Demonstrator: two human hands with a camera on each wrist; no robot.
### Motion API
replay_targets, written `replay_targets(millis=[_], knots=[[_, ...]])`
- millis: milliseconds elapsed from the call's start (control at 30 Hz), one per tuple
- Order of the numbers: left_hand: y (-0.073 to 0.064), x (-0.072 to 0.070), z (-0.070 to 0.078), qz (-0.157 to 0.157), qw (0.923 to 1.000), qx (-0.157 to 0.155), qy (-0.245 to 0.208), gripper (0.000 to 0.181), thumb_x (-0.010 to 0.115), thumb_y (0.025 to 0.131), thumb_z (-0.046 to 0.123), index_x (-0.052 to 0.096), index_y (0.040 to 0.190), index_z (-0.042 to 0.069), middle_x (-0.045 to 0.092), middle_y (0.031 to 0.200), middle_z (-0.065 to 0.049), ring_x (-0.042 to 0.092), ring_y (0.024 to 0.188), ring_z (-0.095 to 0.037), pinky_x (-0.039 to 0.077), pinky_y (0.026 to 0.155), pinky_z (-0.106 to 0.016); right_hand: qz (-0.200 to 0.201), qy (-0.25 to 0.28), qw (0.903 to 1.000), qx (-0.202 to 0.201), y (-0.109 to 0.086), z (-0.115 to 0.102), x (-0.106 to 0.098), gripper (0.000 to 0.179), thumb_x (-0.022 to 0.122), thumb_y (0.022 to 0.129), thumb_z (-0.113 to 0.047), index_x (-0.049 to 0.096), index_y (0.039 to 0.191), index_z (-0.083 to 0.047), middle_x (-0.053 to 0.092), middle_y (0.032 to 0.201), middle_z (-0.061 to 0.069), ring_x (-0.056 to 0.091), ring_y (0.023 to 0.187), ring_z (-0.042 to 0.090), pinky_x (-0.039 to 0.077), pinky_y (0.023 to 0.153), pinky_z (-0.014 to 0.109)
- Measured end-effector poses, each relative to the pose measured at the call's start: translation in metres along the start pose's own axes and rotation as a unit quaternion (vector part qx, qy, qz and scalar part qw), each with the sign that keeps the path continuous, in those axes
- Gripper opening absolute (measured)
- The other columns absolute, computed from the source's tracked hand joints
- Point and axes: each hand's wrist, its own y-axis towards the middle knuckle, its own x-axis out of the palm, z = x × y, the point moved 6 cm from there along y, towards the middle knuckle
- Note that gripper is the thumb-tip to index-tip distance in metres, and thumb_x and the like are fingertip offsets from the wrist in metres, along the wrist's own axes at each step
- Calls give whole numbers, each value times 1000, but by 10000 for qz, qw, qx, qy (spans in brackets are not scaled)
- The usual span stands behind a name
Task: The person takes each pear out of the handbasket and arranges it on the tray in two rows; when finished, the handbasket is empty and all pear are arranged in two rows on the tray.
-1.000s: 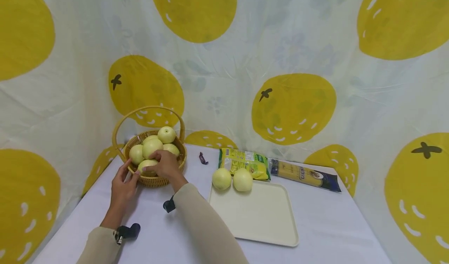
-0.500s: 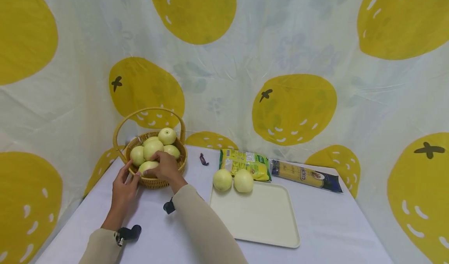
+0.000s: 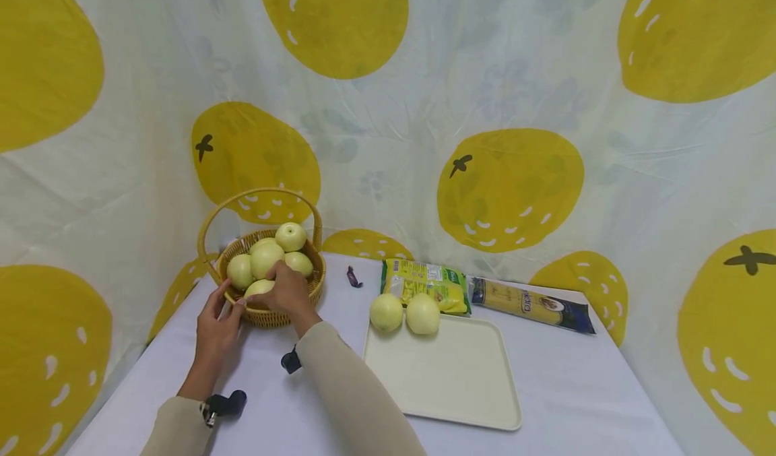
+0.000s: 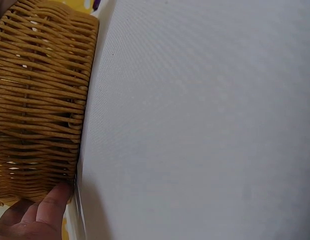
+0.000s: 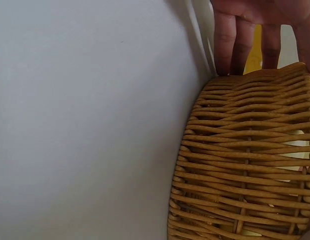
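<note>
Several pale yellow-green apples [image 3: 267, 261] are piled in a round wicker basket [image 3: 267, 319] with a tall arched handle, at the table's far left. My right hand [image 3: 288, 293] reaches over the near rim and holds an apple [image 3: 261, 287] at the front of the pile, its thumb and fingers on either side. My left hand [image 3: 215, 324] grips the basket's near left side, thumb and index finger at the rim. In the right wrist view, the other fingers [image 5: 225, 47] of that hand lie against the wicker wall, near the table. The held apple's lower part is hidden.
Two more apples [image 3: 422, 314] sit at the back left of a cream tray [image 3: 448, 375]. Behind it lie a yellow-green packet [image 3: 424, 284] and a long blue-and-yellow packet [image 3: 533, 304]. A small dark wrapped piece [image 3: 354, 277] lies right of the basket. A fruit-print cloth [image 3: 376, 139] hangs behind.
Both hands stay at the basket, and the right hand keeps hold of the apple, its fingers barely shifting. The whole head view has drifted slightly.
</note>
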Motion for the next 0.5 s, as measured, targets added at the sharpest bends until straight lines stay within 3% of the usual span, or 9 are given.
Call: replay_targets(millis=[233, 500], knots=[[0, -2, 3, 45, 10000, 67, 54, 64, 54, 111, 26, 28, 170, 25, 15, 180, -6, 16, 166, -37, 35, 128, -58, 231, -31, 9996, -160, -1, -1, -2, 52, 97, 76, -44, 62, 108, -22, 68, 104, -7, 61, 97, 9, 52, 84, 23], [0, 0, 0, -22, 9999, -5, 103, 65, 54, 111, 27, 27, 170, 28, 14, 180, -4, 15, 166, -37, 34, 128, -58, 65, -189, 9997, 126, 0, 3, 3, 61, 97, 73, -51, 61, 113, -22, 68, 103, -5, 60, 96, 12, 51, 83, 25]])
